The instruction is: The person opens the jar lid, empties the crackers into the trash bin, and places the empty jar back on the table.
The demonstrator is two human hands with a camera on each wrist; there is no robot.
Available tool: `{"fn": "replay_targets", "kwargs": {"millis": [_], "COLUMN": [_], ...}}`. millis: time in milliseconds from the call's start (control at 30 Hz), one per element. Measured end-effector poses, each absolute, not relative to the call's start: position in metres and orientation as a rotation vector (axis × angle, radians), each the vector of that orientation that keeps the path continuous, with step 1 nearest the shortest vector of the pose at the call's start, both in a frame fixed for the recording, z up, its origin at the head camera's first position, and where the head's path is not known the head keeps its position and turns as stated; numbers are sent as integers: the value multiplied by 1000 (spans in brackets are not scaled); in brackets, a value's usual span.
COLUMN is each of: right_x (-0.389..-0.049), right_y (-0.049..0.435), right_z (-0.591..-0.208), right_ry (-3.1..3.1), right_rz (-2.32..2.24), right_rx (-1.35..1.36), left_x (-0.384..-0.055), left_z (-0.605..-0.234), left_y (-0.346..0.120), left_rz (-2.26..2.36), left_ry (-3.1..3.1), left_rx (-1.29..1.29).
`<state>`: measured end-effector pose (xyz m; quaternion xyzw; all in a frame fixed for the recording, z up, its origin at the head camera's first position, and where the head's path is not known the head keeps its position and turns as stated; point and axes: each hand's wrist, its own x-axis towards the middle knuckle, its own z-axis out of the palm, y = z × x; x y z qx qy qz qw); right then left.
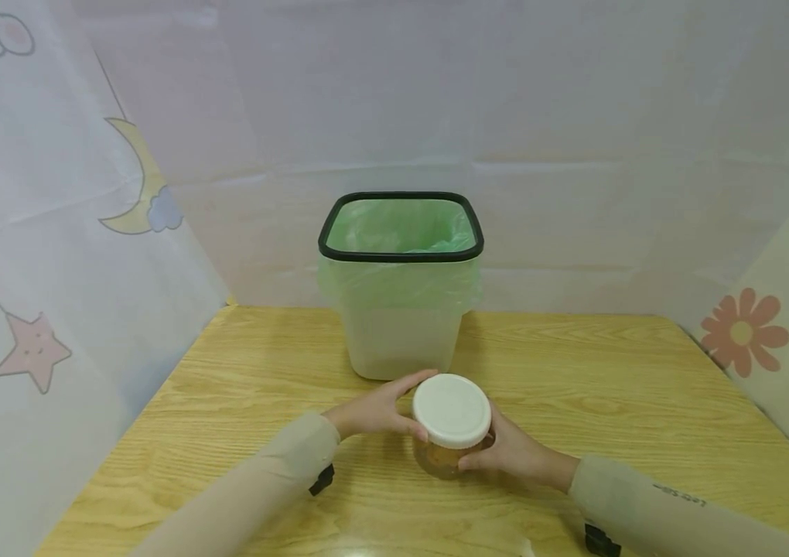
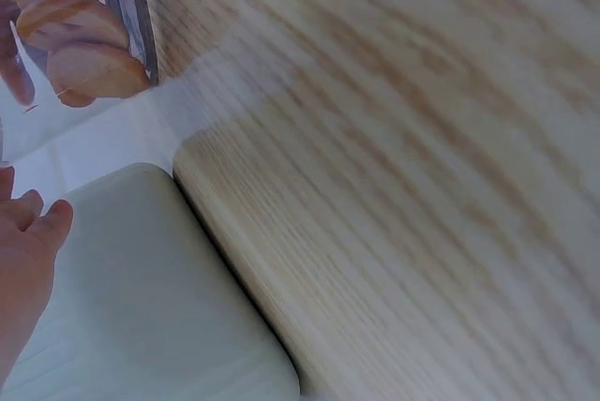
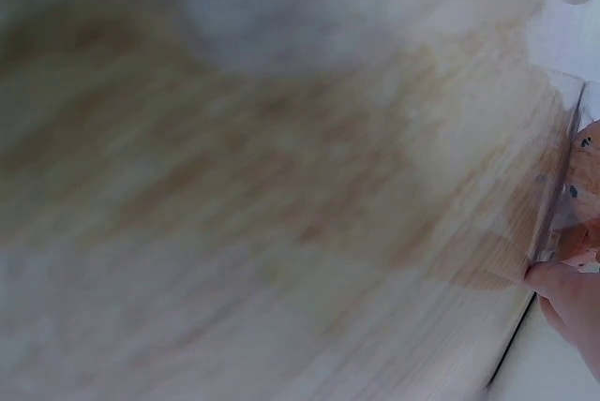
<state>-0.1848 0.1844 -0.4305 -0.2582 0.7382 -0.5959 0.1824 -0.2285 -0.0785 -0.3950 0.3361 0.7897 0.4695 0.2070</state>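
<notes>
A clear jar (image 1: 429, 462) with a white lid (image 1: 452, 410) stands in front of me on the wooden table. Inside are orange-brown rounded pieces (image 2: 86, 56) that look like cookies. My right hand (image 1: 516, 452) grips the jar from the right, thumb on its front side and fingers passing behind. On the left, my left hand (image 1: 377, 410) spreads around the jar, its thumb tip at the lid's edge and its other fingers stretched toward the far side. In the left wrist view, the fingertips (image 2: 52, 221) show apart from the jar.
Just behind the jar stands a white trash bin (image 1: 401, 340) with a black rim (image 1: 401, 257) and a green bag liner (image 1: 394, 224). The wooden table (image 1: 575, 363) ends at a pale cloth backdrop (image 1: 575, 216) behind and at both sides.
</notes>
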Motion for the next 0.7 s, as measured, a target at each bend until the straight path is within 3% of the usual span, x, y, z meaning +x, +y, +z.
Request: {"fn": "replay_targets", "kwargs": {"millis": [700], "right_x": [-186], "right_y": [184], "right_z": [-434], "right_ry": [2068], "right_rz": [-1729], "right_rx": [-717], "left_x": [-220], "left_z": [-397], "left_y": [-76], "left_rz": [1354], "left_ry": [2224], "left_rx": [909]}}
